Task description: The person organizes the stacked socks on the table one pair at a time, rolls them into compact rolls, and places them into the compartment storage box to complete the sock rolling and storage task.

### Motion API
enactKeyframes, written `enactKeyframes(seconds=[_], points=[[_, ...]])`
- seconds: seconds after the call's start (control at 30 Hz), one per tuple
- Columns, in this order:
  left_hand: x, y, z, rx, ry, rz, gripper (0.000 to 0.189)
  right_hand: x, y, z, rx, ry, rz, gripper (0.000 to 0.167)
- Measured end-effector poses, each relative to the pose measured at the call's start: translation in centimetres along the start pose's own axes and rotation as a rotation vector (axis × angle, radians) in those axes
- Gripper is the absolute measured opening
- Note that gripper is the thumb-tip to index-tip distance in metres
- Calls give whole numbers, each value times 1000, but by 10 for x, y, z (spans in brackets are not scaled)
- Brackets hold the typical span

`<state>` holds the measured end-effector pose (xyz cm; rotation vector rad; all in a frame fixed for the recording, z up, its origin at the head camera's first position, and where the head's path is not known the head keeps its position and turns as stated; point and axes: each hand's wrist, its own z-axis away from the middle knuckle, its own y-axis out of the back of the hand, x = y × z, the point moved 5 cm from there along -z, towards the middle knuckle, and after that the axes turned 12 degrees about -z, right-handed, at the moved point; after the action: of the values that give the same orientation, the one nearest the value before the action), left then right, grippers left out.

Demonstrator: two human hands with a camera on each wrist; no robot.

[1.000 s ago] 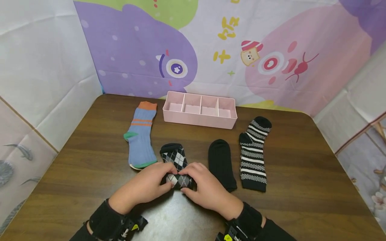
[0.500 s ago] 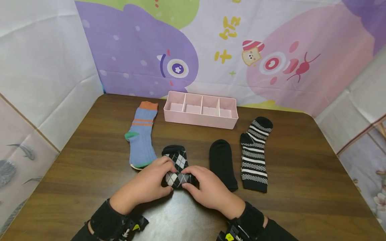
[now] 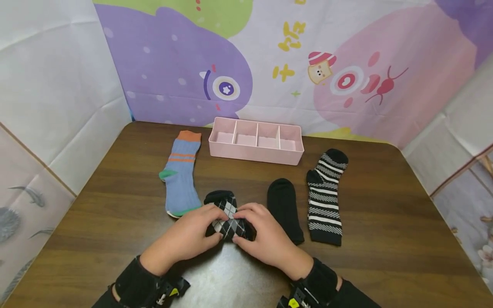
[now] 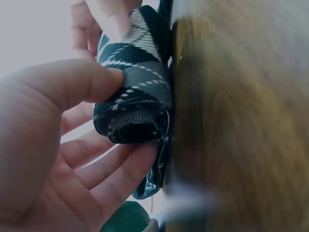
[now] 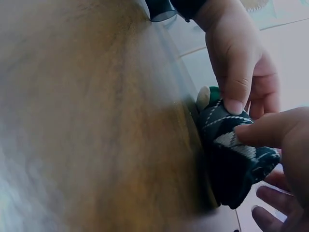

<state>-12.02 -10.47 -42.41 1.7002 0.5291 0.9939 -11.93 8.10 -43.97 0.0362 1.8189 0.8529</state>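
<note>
A black argyle sock lies on the brown table, its near end rolled into a thick bundle. My left hand grips the left side of that roll, thumb on top and fingers under it, as the left wrist view shows on the argyle sock. My right hand pinches the right side of the roll; in the right wrist view its thumb presses on the argyle sock. The sock's dark cuff pokes out beyond my fingers.
A blue sock with orange stripes lies to the left. A plain black sock and a black-and-white striped sock lie to the right. A pink divided organiser box stands at the table's far edge, before a cartoon backdrop.
Both hands have rolled the argyle sock further away from me. The flat stretch beyond the fingers is shorter and the roll is thicker. The other socks have not moved.
</note>
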Motion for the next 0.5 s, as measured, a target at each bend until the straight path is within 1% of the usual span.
enactKeyframes(seconds=[0.17, 0.27, 0.37, 0.5], points=[[-1, -1, 1, -17, 2, 28, 28, -2, -4, 0, -62, 41, 7, 48], [-1, -1, 2, -22, -11, 55, 24, -4, -5, 2, -73, 55, 4, 45], [-1, -1, 2, -28, -15, 69, 24, -5, -5, 3, -75, 44, 1, 42], [-2, -1, 1, -56, 11, 78, 28, -4, -6, 3, -90, 9, 9, 37]])
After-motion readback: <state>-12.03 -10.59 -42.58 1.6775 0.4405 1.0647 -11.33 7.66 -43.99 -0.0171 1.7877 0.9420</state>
